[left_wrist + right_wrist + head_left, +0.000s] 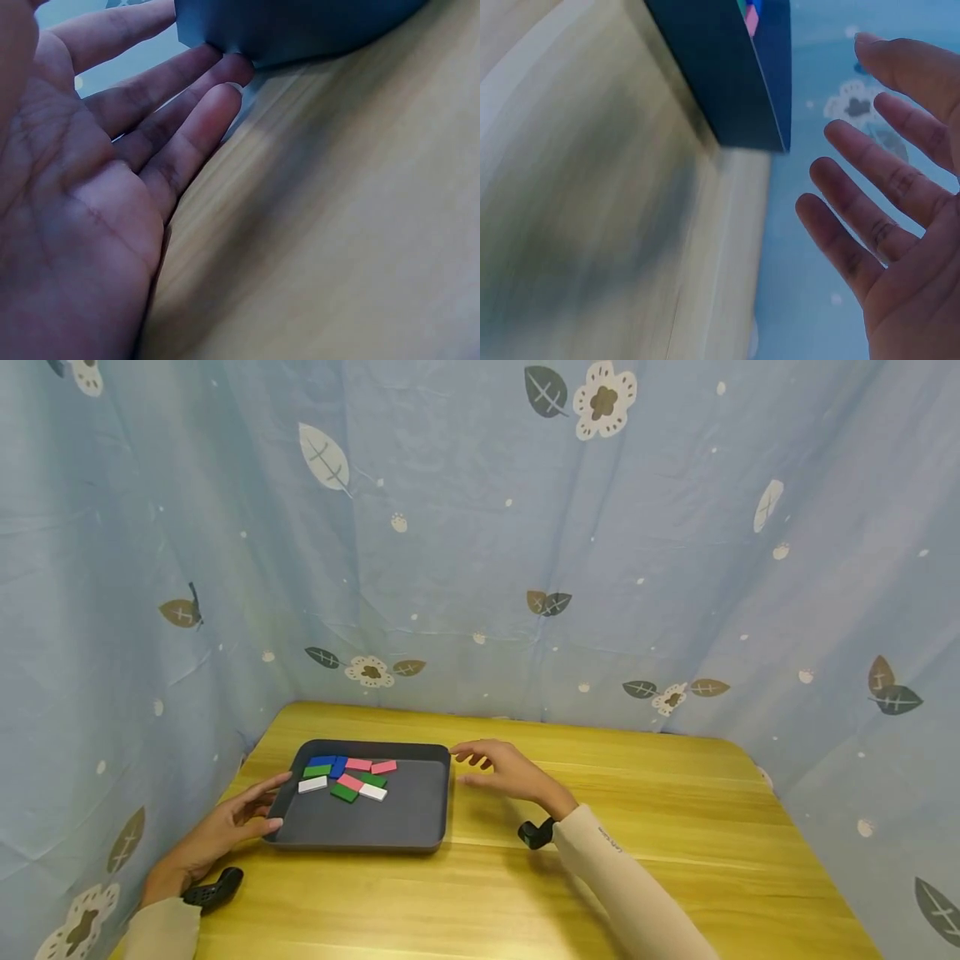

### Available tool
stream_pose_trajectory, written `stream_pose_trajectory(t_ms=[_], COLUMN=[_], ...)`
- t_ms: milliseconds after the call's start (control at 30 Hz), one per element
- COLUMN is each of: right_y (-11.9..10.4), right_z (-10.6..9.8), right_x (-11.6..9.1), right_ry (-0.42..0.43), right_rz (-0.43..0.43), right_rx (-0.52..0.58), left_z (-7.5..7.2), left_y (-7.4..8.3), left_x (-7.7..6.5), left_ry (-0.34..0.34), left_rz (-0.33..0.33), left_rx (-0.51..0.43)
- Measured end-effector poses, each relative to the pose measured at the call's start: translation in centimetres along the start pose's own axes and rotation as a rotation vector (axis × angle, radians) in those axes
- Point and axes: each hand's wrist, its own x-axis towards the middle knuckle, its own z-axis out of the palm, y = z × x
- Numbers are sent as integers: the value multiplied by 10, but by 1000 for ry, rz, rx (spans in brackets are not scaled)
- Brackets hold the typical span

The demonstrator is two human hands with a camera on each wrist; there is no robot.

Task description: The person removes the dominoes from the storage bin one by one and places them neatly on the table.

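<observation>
A dark grey rectangular tray [405, 814] lies on the table, its left part holding several small flat rectangular blocks in blue, green, white and pink. A white block [312, 785] lies nearest its left wall, and a pink block [384, 767] is farthest right. My left hand [213, 835] is at the tray's left side, thumb by the front corner. In the left wrist view its extended fingers [199, 135] reach the outer wall. My right hand [513, 770] hovers just off the far right corner, fingers loosely spread; the right wrist view shows nothing in it.
The yellow wood-grain table [637, 860] extends right of the tray and in front of it. A blue curtain [450, 568] with leaves and flowers hangs behind and on both sides. Black devices sit at the left wrist [216, 891] and right wrist [536, 834].
</observation>
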Motion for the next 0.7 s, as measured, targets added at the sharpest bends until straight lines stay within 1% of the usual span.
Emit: stream_pose_trajectory(t_ms=[100,267,400,533,700], right_y=[-5,-12,-15,-18,-24], right_z=[9,22,30,36,43], right_x=[13,29,38,47,60], right_ry=[-21,-58,-92,-130,-164], right_rz=[-5,-2,3,5,20], right_rx=[-8,14,27,5,-55], left_z=[1,2,0,-1,-1], left_y=[0,0,-1,-1,0], left_x=[-1,-2,-2,-2,0], left_ry=[2,10,-8,-19,-16], left_rz=[-2,-6,26,34,27], left_rx=[-10,-12,-1,3,13])
